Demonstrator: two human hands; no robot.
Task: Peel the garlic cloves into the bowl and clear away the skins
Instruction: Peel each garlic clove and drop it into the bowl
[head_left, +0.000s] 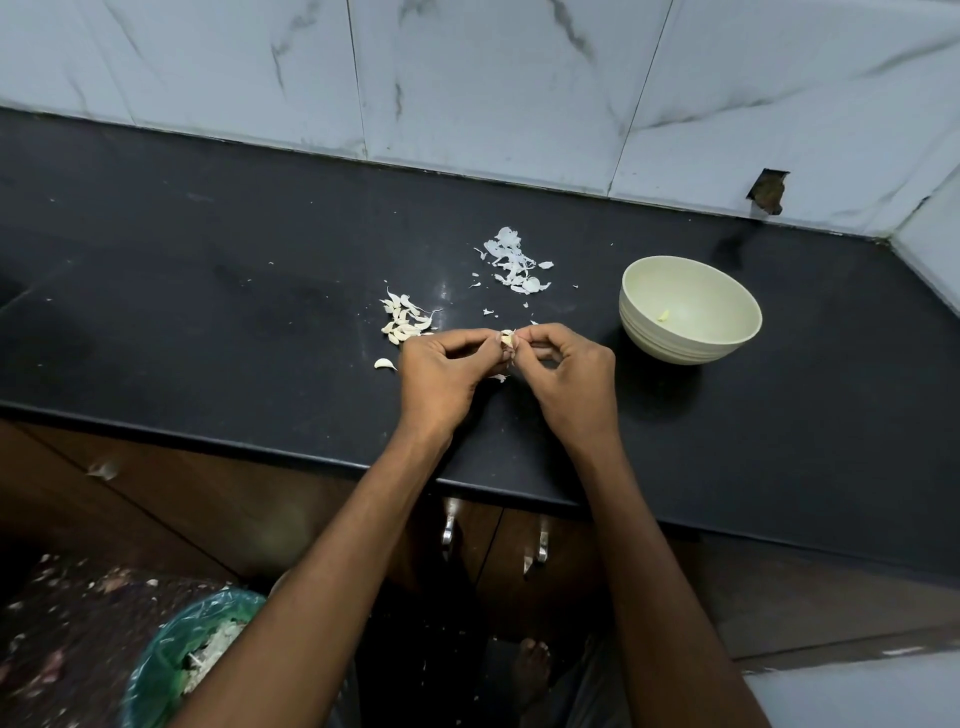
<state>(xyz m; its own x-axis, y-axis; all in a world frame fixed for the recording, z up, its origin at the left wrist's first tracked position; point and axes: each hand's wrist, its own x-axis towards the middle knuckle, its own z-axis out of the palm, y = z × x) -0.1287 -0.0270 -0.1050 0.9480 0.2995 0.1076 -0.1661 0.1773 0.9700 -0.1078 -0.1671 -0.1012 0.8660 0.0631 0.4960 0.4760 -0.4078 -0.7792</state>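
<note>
A garlic clove (508, 339) is pinched between my left hand (447, 371) and my right hand (569, 371), just above the black counter (208, 312). Both hands curl their fingertips round it, and a bit of skin hangs below it. A heap of unpeeled cloves (404, 321) lies just left of my hands, with one loose clove (384, 364) nearer the counter's front. Behind my hands sits a pile of white skins (514, 262). The pale green bowl (644, 317) stands to the right and holds one peeled clove (663, 315).
A marble-tiled wall (493, 78) backs the counter and turns a corner at the far right. A bin lined with a green bag (176, 654), holding skins, stands on the floor at lower left. Cupboard doors with metal handles (451, 530) are under the counter edge.
</note>
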